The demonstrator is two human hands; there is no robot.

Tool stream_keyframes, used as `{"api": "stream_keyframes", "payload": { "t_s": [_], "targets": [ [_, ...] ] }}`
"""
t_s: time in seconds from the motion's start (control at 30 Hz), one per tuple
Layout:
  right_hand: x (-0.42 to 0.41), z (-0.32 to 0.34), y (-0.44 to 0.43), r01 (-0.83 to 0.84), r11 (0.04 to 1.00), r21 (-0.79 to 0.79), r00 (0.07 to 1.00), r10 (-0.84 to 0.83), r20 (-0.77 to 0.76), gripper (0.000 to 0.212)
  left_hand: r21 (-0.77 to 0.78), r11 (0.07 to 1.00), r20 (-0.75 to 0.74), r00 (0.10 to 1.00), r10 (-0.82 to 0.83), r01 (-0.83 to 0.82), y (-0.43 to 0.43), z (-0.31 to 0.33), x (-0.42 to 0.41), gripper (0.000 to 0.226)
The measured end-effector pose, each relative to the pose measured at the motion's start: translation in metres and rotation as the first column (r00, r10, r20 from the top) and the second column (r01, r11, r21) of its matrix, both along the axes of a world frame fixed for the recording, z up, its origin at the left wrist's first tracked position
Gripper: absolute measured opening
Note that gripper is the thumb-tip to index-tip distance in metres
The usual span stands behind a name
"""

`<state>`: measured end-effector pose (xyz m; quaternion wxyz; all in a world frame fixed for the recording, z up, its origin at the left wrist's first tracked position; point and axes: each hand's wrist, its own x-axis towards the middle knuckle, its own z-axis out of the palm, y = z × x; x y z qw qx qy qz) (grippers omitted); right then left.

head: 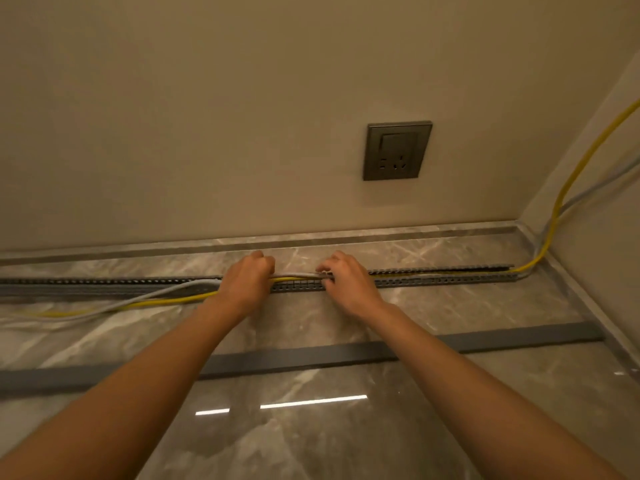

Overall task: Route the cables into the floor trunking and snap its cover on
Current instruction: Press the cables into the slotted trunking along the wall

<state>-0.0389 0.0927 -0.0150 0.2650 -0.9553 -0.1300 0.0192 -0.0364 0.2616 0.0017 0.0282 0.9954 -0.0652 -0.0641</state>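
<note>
The head view looks down at a marble floor [346,441] meeting a beige wall [207,116]. A grey slotted trunking [443,279] runs across the middle of the frame, just below the skirting [381,233], open at the top. 2 cables, a yellow cable [166,301] and a grey cable [162,292], lie loose on the floor at mid left, rise into the trunking at the hands, run inside it toward the right, then leave its right end and climb the side wall at the upper right.

The left hand [247,282] sits at frame centre, curled into a fist around both cables where they enter the trunking. The right hand [348,284] is just to its right, fingers bent down onto the cables at the channel's top; whether it pinches or only presses them I cannot tell.

The cover [311,356], a long flat grey strip, lies on the floor lower in the frame, well apart from the trunking, passing under both forearms. A dark socket [397,150] sits on the wall at upper right of centre.
</note>
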Motion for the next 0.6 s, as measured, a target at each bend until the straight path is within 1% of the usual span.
{"api": "stream_keyframes", "payload": {
  "t_s": [0.1, 0.17, 0.27, 0.37, 0.47, 0.6],
  "targets": [
    [-0.002, -0.004, 0.029, 0.07, 0.998, 0.007, 0.998, -0.069, -0.007, 0.027, 0.014, 0.995, -0.027, 0.995, -0.097, 0.098, 0.021, -0.001, 0.003, 0.025],
    [-0.002, -0.005, 0.043, 0.158, 0.987, 0.025, 0.987, -0.157, -0.01, 0.023, -0.001, 0.989, -0.028, 0.989, -0.147, 0.147, 0.029, 0.0, 0.006, 0.026],
    [-0.001, -0.004, 0.059, 0.305, 0.951, 0.05, 0.952, -0.304, -0.021, 0.015, 0.009, 0.97, -0.006, 0.97, -0.244, 0.244, 0.042, 0.002, 0.013, 0.022],
    [-0.001, -0.003, 0.062, 0.354, 0.934, 0.047, 0.935, -0.353, -0.036, 0.014, 0.016, 0.954, 0.036, 0.953, -0.299, 0.299, 0.045, 0.004, 0.017, 0.017],
    [-0.001, -0.002, 0.068, 0.397, 0.917, 0.034, 0.918, -0.395, -0.04, 0.015, -0.042, 0.937, 0.063, 0.937, -0.343, 0.346, 0.051, 0.0, 0.024, 0.014],
    [0.0, -0.004, 0.07, 0.421, 0.906, 0.039, 0.907, -0.419, -0.052, 0.017, -0.08, 0.922, 0.051, 0.925, -0.377, 0.38, 0.055, -0.007, 0.027, 0.018]
  ]
}}
